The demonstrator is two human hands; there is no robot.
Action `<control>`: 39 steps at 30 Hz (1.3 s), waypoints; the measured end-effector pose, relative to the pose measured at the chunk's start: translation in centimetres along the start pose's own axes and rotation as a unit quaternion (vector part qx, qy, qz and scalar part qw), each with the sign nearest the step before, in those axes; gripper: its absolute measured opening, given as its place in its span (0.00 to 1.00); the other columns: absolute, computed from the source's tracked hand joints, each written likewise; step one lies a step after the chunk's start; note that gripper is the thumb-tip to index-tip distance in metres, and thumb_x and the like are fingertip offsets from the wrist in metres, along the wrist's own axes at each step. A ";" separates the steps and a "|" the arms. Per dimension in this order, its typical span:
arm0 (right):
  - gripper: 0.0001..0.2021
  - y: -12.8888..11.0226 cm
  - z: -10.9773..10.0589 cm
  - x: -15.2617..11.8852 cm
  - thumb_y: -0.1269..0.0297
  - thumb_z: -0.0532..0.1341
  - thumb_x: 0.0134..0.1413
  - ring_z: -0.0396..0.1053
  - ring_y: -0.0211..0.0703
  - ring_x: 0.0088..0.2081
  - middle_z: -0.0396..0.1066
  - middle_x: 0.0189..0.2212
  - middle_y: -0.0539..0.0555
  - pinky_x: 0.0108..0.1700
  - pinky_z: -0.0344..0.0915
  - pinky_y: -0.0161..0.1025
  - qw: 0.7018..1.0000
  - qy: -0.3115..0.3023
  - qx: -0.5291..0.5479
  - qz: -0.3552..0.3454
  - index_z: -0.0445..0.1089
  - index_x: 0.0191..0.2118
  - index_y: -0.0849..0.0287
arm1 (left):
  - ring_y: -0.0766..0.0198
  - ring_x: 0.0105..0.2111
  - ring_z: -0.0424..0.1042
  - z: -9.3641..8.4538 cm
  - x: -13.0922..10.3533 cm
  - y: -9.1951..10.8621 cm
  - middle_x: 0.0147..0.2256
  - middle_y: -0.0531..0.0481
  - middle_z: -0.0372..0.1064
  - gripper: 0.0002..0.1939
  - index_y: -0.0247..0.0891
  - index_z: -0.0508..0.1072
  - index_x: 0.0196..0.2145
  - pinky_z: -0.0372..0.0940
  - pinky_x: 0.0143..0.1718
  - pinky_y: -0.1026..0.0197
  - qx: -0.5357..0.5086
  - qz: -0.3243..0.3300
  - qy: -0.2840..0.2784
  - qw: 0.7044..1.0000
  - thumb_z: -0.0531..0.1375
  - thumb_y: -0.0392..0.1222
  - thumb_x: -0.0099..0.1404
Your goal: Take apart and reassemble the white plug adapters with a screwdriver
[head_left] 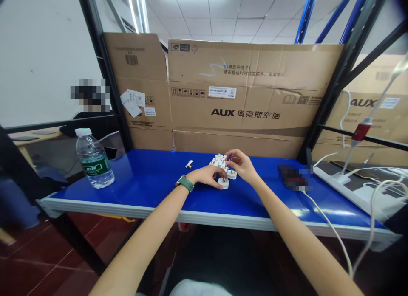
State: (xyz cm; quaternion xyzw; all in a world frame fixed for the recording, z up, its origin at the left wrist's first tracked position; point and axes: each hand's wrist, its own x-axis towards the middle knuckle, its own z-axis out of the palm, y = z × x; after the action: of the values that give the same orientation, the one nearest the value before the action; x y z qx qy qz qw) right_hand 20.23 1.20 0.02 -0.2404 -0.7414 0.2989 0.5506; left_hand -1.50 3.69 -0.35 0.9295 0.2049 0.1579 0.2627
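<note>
Several white plugs [218, 159] with metal prongs stand close together on the blue tabletop [153, 177]. My left hand [208, 176], with a green-strapped watch on the wrist, curls its fingers over the near side of the group, at a white plug [224, 184] with prongs up. Its grip there is partly hidden. My right hand [240, 162] bends its thumb and fingers together at the right side of the group; what lies between them is too small to make out. Another white plug [232, 174] sits just below it. Apart to the left lies a small white piece with prongs [189, 164].
A water bottle [94, 160] stands at the left. A dark device [293, 178] with a white cable lies at the right, near a white power strip [341, 179] and cables. Cardboard [248, 88] closes the back. A person [91, 107] is at the far left.
</note>
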 end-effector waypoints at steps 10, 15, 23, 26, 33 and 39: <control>0.15 0.1 -0.1 0.1 0.57 0.67 0.55 0.74 0.45 0.36 0.72 0.37 0.53 0.42 0.74 0.44 1.000 0.020 -0.001 0.001 0.69 0.47 0.53 | 0.64 0.38 0.70 0.0 0.0 0.0 0.44 0.48 0.75 0.25 0.39 0.77 0.49 0.62 0.38 0.64 0.005 -0.002 -0.001 1.000 0.72 0.48 0.54; 0.15 0.1 0.0 0.1 0.57 0.67 0.55 0.74 0.45 0.36 0.72 0.38 0.53 0.43 0.74 0.45 1.000 0.022 -0.005 -0.002 0.69 0.47 0.53 | 0.64 0.37 0.69 -0.1 -0.1 0.3 0.44 0.48 0.75 0.25 0.38 0.77 0.49 0.62 0.38 0.64 0.007 0.001 0.000 1.000 0.72 0.48 0.55; 0.15 -0.1 -0.2 0.1 0.54 0.66 0.57 0.73 0.44 0.34 0.71 0.36 0.52 0.42 0.73 0.45 0.999 0.042 -0.009 -0.016 0.67 0.47 0.53 | 0.65 0.35 0.68 0.0 0.0 0.2 0.43 0.49 0.75 0.24 0.39 0.78 0.48 0.61 0.36 0.64 0.008 0.001 0.002 1.000 0.72 0.48 0.54; 0.15 -0.3 -0.3 0.2 0.54 0.65 0.57 0.72 0.44 0.34 0.71 0.36 0.52 0.41 0.73 0.45 0.999 0.048 -0.009 -0.020 0.67 0.47 0.53 | 0.65 0.36 0.68 0.0 0.0 0.1 0.44 0.49 0.75 0.23 0.40 0.78 0.48 0.60 0.37 0.65 0.002 0.005 0.000 1.000 0.72 0.47 0.55; 0.14 -0.4 -0.4 0.3 0.56 0.66 0.58 0.72 0.45 0.35 0.71 0.35 0.52 0.42 0.72 0.45 0.995 0.090 -0.010 -0.043 0.66 0.47 0.52 | 0.68 0.32 0.65 0.0 0.0 0.1 0.45 0.48 0.74 0.29 0.40 0.77 0.50 0.59 0.34 0.65 0.001 -0.019 -0.003 1.000 0.73 0.51 0.52; 0.13 -0.6 -0.6 0.4 0.58 0.66 0.58 0.72 0.44 0.36 0.70 0.35 0.52 0.43 0.72 0.45 0.989 0.137 -0.005 -0.055 0.65 0.46 0.53 | 0.67 0.32 0.68 -0.2 0.2 0.4 0.48 0.46 0.75 0.25 0.39 0.75 0.50 0.61 0.37 0.63 -0.035 -0.043 0.071 0.996 0.68 0.55 0.60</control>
State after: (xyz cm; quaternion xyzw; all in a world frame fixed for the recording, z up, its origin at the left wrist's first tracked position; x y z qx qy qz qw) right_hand 20.70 1.20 0.86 -0.2401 -0.6727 0.2288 0.6614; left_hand -1.27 3.58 0.07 0.8967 0.2571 0.2193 0.2860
